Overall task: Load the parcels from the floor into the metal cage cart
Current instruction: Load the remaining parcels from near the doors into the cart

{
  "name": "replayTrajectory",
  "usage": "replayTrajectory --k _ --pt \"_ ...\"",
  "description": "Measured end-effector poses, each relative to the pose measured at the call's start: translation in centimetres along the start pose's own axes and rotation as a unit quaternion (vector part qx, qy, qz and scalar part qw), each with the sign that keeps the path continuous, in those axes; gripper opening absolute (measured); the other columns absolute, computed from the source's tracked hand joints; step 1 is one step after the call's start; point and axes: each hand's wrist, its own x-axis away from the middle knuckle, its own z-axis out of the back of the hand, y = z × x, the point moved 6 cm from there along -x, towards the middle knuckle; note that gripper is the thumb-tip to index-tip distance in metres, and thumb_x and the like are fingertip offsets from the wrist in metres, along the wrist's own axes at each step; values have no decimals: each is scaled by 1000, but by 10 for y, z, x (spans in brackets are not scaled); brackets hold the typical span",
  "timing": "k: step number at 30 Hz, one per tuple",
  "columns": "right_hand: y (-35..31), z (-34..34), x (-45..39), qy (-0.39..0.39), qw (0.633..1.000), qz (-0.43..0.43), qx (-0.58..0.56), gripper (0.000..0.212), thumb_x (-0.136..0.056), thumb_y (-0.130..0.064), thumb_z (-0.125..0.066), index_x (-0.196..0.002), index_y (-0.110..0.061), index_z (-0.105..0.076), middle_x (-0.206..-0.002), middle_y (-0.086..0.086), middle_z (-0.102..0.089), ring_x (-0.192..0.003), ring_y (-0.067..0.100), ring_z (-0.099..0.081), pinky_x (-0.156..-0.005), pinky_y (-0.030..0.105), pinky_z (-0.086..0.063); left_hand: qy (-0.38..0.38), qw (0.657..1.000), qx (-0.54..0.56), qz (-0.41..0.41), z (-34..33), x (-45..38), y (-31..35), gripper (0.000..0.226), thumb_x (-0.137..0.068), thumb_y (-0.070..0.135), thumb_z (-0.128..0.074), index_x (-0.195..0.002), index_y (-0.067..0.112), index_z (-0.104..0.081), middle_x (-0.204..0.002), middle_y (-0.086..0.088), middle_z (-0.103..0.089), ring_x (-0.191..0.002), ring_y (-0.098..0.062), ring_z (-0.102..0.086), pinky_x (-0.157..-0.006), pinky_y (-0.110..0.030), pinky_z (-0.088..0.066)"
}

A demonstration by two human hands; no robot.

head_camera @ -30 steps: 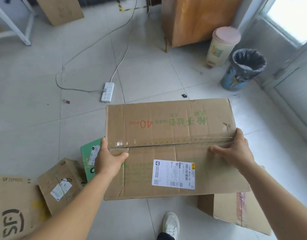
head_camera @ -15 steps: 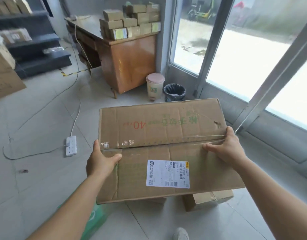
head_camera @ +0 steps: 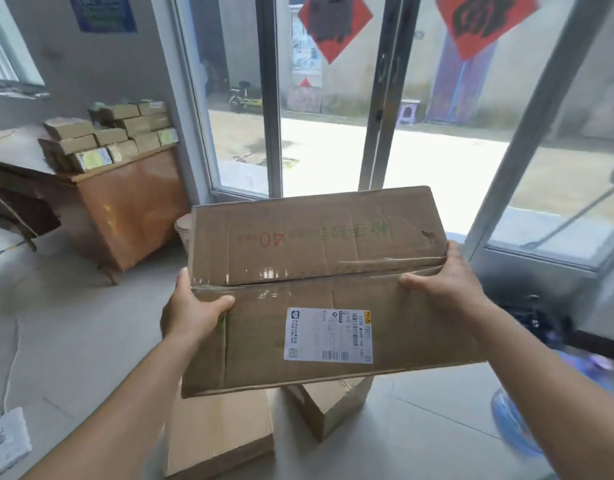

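Cardboard fills the middle of our view: a large flat parcel held up off the floor, level in front of us, its top seam taped and a white shipping label on the near flap. Our left hand has its grip clamped on the parcel's left edge, thumb lying over the top by the tape; our right hand is clamped on the right edge the same way, thumb pointing inward along the seam. Below the held parcel two more parcels lie on the tiled floor — a long flat box to the left and a smaller box just beside it to the right. Ahead stands a glass sliding door. To the left a wooden table carries a stack of small boxes. A white power strip lies on the floor at the lower left. We cannot see the cage cart.
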Motion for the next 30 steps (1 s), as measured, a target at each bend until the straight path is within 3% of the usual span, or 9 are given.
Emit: replayTrajectory --k 3,6,11,15,20,26,30 --pt "17 60 17 55 998 -17 -6 98 -55 -57 -83 -135 -29 -34 -133 4 -51 -122 34 -50 -102 51 -45 -24 999 13 -47 -21 17 41 77 -64 40 -83 -130 27 -46 -119 1 -65 -108 -30 -60 -93 -41 -49" --pt "41 117 39 105 994 -39 1 113 -38 -67 -73 -137 -28 -32 -133 4 -50 -124 34 -49 -104 49 -44 -51 995 39 -81 -43 43 80 75 -71 29 -83 -135 27 -44 -120 0 -64 -111 -29 -59 -92 -37 -46" --pt "77 208 94 179 982 -55 3 102 -59 -49 -86 -141 -22 -32 -136 9 -45 -127 32 -47 -107 45 -40 -101 982 74 -141 -75 98 134 74 -69 25 -84 -132 23 -45 -117 -2 -66 -107 -26 -61 -98 -41 -47" --pt "110 272 145 231 969 -83 6 110 -60 -51 -86 -146 -20 -26 -141 11 -41 -130 35 -43 -111 48 -35 -132 969 81 -191 -95 146 176 78 -68 30 -84 -135 25 -45 -118 -3 -65 -108 -28 -60 -99 -42 -47" --pt "143 341 207 295 947 -128 20 112 -63 -52 -85 -149 -18 -22 -144 11 -38 -132 37 -40 -112 48 -34 -206 940 108 -251 -128 208 230 56 -76 17 -79 -124 20 -51 -102 -1 -63 -93 -23 -59 -83 -31 -43" --pt "184 401 277 387 901 -197 22 109 -63 -52 -85 -147 -18 -24 -142 11 -39 -131 37 -42 -109 47 -37 -271 901 110 -321 -181 267 296 58 -72 24 -82 -122 28 -53 -100 4 -65 -94 -22 -61 -89 -35 -48" --pt "210 423 324 443 863 -241 9 106 -65 -49 -85 -146 -19 -24 -143 10 -38 -132 36 -41 -105 45 -38 -330 863 109 -367 -218 312 338 53 -73 25 -81 -119 25 -53 -101 2 -65 -94 -23 -61 -79 -32 -44"
